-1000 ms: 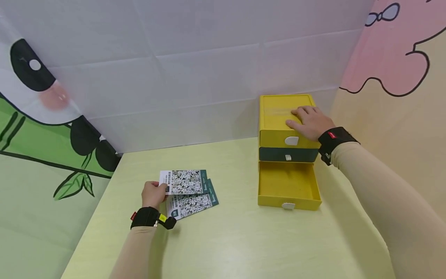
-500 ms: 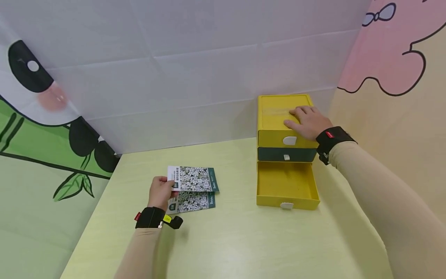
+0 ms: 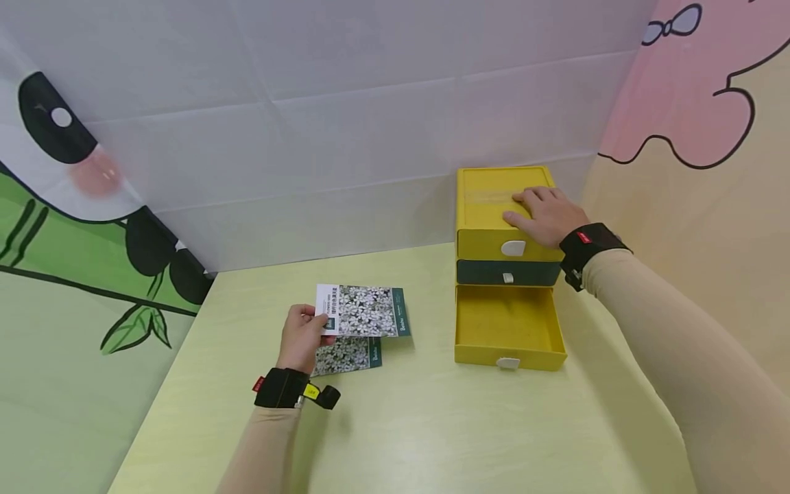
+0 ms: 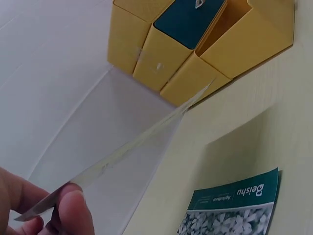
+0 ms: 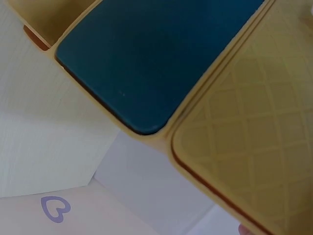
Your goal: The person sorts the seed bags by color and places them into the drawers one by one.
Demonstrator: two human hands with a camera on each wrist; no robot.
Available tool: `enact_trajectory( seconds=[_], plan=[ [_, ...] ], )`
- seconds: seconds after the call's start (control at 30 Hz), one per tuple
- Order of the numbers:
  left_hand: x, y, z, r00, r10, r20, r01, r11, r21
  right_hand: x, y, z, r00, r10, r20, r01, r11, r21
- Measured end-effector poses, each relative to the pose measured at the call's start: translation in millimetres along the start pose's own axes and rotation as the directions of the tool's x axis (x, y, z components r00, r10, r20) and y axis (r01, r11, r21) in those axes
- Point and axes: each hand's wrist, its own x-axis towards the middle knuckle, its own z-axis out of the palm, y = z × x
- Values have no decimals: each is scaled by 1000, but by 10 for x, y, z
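Observation:
Between thumb and fingers, my left hand [image 3: 300, 337] pinches the left end of a seed packet [image 3: 365, 311] printed with white flowers. It is raised off the table; the left wrist view shows it edge-on as a thin sheet [image 4: 132, 143]. Beneath lies a second seed packet [image 3: 347, 355], partly covered in the head view, its green "Beishu" end [image 4: 234, 193] showing in the left wrist view. My right hand [image 3: 546, 214] rests on top of a yellow drawer box [image 3: 487, 199], fingers spread. The box's bottom drawer [image 3: 511, 322] is pulled out, with nothing seen inside.
The box's dark green middle drawer [image 3: 481, 272] and yellow top drawer [image 3: 484, 244] are closed. The box stands at the back of the pale table [image 3: 407, 425], near a whitish cloth wall [image 3: 358, 137]. A printed wall [image 3: 697, 240] rises at the right.
My left hand has carried the upper seed packet right and away from me, off the lower one, which has shifted slightly and straightened. My right hand has stayed on the box.

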Motion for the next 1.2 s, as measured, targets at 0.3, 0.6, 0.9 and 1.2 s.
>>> enact_trajectory(
  seconds=[0.3, 0.6, 0.9, 1.2],
  plan=[
    [-79, 69, 153, 999, 13, 33, -12, 1000, -28, 9, 11, 3, 1000, -5, 5, 5, 1000, -7],
    [-219, 133, 329, 997, 49, 59, -43, 995, -89, 3, -101, -81, 996, -79, 34, 84, 978, -193],
    [-345, 197, 582, 991, 70, 113, -53, 988, -144, -36, -274, -130, 989, -114, 90, 127, 980, -156],
    [-468, 236, 893, 983, 82, 164, -44, 973, -225, 177, -437, -87, 967, -153, 206, 179, 977, -113]
  ],
)
